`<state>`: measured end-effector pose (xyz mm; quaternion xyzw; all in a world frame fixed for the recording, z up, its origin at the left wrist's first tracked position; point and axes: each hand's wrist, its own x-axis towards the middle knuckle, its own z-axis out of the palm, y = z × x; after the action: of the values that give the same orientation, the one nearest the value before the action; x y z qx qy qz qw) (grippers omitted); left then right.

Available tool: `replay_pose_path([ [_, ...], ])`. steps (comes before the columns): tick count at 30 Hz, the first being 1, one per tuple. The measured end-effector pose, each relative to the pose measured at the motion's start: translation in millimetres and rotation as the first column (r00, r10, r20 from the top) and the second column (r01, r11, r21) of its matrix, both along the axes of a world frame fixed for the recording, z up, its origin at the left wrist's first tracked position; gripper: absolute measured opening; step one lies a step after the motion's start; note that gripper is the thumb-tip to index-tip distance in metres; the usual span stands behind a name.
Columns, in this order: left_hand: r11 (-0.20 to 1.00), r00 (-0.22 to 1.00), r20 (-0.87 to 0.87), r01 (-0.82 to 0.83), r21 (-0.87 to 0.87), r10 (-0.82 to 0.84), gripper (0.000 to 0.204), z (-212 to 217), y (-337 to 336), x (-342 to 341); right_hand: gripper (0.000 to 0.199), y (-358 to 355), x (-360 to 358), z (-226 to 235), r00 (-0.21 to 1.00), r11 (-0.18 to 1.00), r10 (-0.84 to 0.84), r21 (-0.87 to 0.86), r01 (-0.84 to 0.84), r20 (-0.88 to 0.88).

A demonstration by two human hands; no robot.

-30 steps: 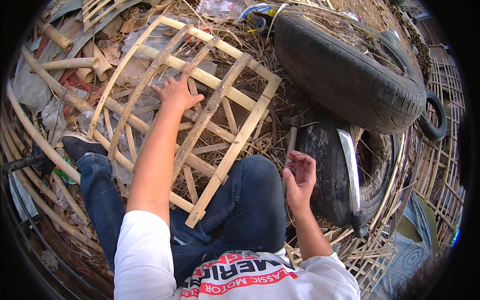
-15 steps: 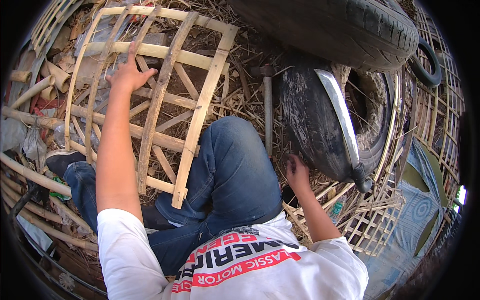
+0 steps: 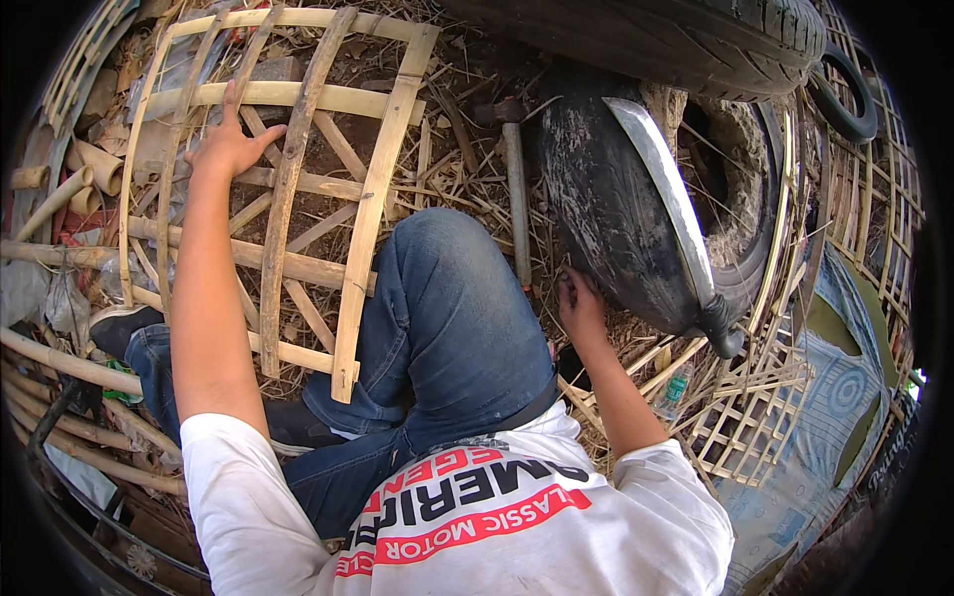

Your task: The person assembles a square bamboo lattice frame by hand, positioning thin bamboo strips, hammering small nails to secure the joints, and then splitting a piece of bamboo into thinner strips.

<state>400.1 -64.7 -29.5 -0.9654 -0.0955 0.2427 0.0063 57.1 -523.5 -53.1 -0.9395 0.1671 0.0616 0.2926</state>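
Note:
A bamboo lattice panel (image 3: 376,204) made of crossed slats rests in front of me on the left, partly over my legs. My left hand (image 3: 227,149) lies on it, fingers spread, with the fingertips at one of the upper cross slats. My right hand (image 3: 580,306) is low by the ground, right of my raised knee, with its fingers curled inward; what they hold, if anything, is hidden. Just beyond that hand lies a hammer (image 3: 516,199), its head pointing away. A large blade with a dark handle (image 3: 661,189) leans on a worn tyre (image 3: 586,194) to the right.
A second tyre (image 3: 686,45) overhangs at the top right. Bamboo poles (image 3: 75,358) lie along the left side. A plastic bottle (image 3: 674,389), a small woven bamboo piece (image 3: 750,427) and blue patterned cloth (image 3: 845,392) are at the lower right. Dry bamboo scraps litter the ground.
The view has shifted a little, so most things sit further left and higher. My left hand stays on the panel; my right hand remains near the ground, its fingers curled in more.

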Motion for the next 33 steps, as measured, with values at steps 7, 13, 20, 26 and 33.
replay_pose_path([
  [7,1.0,0.999,0.024,0.02,0.007,-0.021,0.115,4,1,0,0.023,9,14,-15,0.996,0.986,0.082,-0.152,-0.076,0.034],
  [13,0.999,0.999,0.032,0.026,-0.021,-0.025,0.116,3,1,-1,0.019,11,16,-9,0.999,0.989,0.035,-0.145,-0.037,-0.012],
  [20,0.997,0.994,0.1,0.048,-0.062,-0.041,0.116,-8,9,0,0.014,21,26,-1,0.987,0.958,0.134,-0.246,-0.151,-0.086],
  [26,0.997,0.995,0.088,0.046,-0.069,-0.04,0.116,-8,9,1,0.008,21,45,3,0.95,0.927,0.19,-0.273,-0.257,-0.247],
  [33,0.996,0.997,0.066,0.04,-0.083,-0.034,0.115,-11,9,1,0.009,12,52,-5,0.881,0.877,0.308,-0.251,-0.409,-0.358],
])
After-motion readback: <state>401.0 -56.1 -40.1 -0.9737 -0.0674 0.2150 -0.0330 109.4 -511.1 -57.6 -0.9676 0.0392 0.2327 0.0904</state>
